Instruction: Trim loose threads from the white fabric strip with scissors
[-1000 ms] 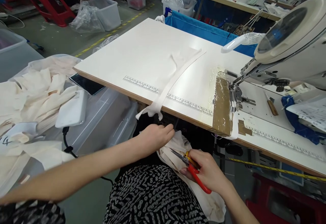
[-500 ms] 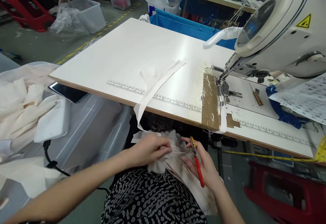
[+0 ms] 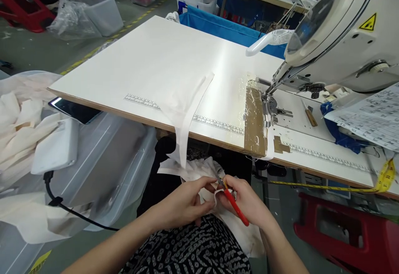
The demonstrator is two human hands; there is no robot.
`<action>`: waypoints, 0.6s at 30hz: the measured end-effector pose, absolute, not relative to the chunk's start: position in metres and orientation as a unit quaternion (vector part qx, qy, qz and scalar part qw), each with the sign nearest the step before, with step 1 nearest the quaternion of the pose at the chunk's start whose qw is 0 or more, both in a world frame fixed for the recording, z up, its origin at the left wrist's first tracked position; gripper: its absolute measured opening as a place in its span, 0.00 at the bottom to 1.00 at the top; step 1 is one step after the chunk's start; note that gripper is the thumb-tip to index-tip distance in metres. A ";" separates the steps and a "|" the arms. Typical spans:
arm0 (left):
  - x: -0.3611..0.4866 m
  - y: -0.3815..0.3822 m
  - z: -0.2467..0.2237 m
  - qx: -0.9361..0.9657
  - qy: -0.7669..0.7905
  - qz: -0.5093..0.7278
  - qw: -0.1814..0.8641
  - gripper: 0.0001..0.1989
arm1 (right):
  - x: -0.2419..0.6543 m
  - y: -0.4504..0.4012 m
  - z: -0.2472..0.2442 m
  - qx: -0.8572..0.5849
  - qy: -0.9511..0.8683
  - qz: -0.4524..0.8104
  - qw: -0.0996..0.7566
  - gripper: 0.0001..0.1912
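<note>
Pale thin fabric (image 3: pixel 240 228) lies bunched over my lap, and a light strip (image 3: pixel 187 120) of it runs up onto the white table. My left hand (image 3: pixel 187 201) pinches the fabric near its edge. In my right hand (image 3: pixel 246 201) are small snips with red handles (image 3: pixel 236 208), their blades pointing up and left at the fabric between both hands. The blade tips are partly hidden by fingers and cloth.
The white table (image 3: pixel 149 58) with printed rulers spans the front. A sewing machine (image 3: pixel 336 28) stands at right, near a wooden-handled tool (image 3: pixel 311 117) and yellow measuring tape (image 3: pixel 386 176). Plastic bins with fabric (image 3: pixel 18 116) and a white power bank (image 3: pixel 56 147) are at left.
Both hands have come closer together, and the snips have moved left to the fabric. The strip on the table has shifted and spread. The view has shifted slightly.
</note>
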State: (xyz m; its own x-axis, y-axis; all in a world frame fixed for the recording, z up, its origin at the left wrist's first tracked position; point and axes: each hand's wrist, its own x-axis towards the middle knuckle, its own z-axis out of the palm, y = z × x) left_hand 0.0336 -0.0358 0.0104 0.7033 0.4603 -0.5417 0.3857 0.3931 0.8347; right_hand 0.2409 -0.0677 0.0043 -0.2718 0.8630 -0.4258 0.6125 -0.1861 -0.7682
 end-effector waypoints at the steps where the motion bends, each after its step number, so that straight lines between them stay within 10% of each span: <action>1: 0.039 -0.035 0.014 0.554 0.385 0.026 0.738 0.23 | 0.237 -0.066 0.007 -0.599 -0.631 0.481 0.107 0.06; 18: 0.022 -0.024 0.007 0.337 0.416 0.142 0.833 0.22 | 0.261 -0.074 0.002 -0.508 -0.628 0.585 0.075 0.21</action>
